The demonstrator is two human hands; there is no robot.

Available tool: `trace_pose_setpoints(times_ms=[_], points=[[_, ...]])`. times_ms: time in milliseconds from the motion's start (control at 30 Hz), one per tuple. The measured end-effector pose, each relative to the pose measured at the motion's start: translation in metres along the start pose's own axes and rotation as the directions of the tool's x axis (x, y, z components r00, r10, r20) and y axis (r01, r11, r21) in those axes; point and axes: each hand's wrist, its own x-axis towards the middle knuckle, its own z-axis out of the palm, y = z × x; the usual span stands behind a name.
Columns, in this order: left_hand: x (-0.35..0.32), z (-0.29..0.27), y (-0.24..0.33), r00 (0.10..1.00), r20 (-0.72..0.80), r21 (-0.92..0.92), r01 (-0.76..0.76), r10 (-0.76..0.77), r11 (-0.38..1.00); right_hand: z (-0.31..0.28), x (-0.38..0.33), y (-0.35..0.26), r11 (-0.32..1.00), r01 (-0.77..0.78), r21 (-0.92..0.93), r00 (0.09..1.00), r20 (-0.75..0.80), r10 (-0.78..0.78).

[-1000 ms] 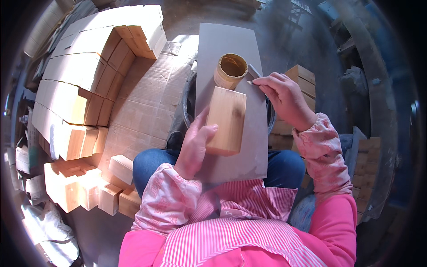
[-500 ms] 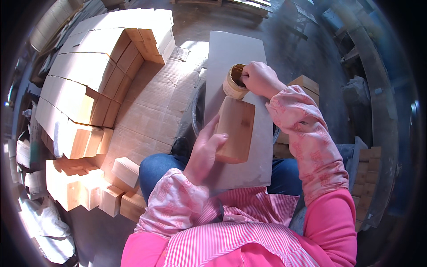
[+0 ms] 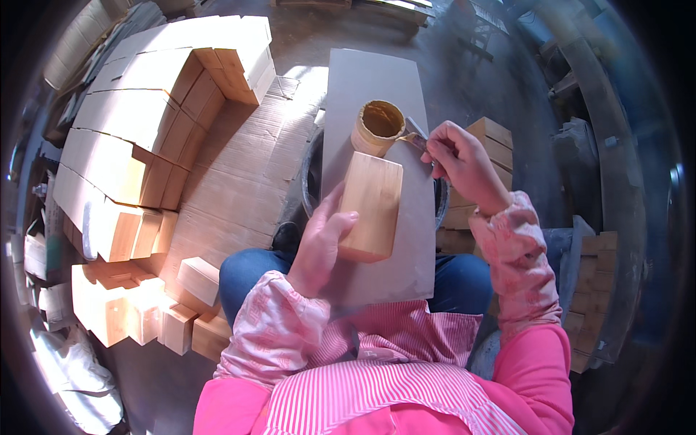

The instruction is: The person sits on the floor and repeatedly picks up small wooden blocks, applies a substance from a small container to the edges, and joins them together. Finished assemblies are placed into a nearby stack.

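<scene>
Board [image 3: 375,76] near cardboard [image 3: 235,170] on floor [image 3: 301,36]; left grip [image 3: 319,243] holding block [image 3: 371,203], right grip [image 3: 464,159] holding tool [image 3: 415,139].

Pale wooden block [image 3: 372,208], far end near an open round tub [image 3: 368,143], brownish inside; slim tool [image 3: 414,138] at tub's right.

We see a long grey board [image 3: 370,72], an open round tub [image 3: 366,141] standing directly on it. Left of the tub, a flattened cardboard sheet [image 3: 235,167] covers part of the floor [image 3: 312,38], carrying stacked wooden blocks [image 3: 138,109], some brightly sunlit.
</scene>
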Motion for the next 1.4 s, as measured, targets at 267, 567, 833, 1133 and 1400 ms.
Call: trace_pose_setpoints(times_ms=[267, 567, 833, 1133, 1400], points=[[-0.001, 0.001, 0.003, 1.0, 0.017, -0.018, 0.005, -0.005, 1.0, 0.032, -0.053, 0.019, 0.853, 0.379, -0.359, 0.903, -0.056, -0.425], [-0.002, 0.003, 0.002, 1.0, 0.001, -0.011, -0.011, 0.011, 1.0, 0.047, -0.051, 0.024, 0.829, 0.374, -0.415, 0.891, -0.087, -0.445], [-0.001, 0.002, -0.001, 1.0, -0.02, -0.025, -0.003, 0.002, 1.0, 0.046, -0.066, 0.007, 0.866, 0.358, -0.348, 0.912, -0.066, -0.404], [-0.001, -0.001, 0.0, 1.0, -0.004, 0.0, 0.004, -0.004, 1.0, 0.033, -0.027, 0.02, 0.726, 0.389, -0.566, 0.866, -0.044, -0.498], [-0.002, -0.001, 0.0, 0.999, 0.031, -0.025, 0.019, -0.018, 1.0, 0.013, -0.031, -0.004, 0.554, 0.496, -0.669, 0.851, 0.247, -0.464]])
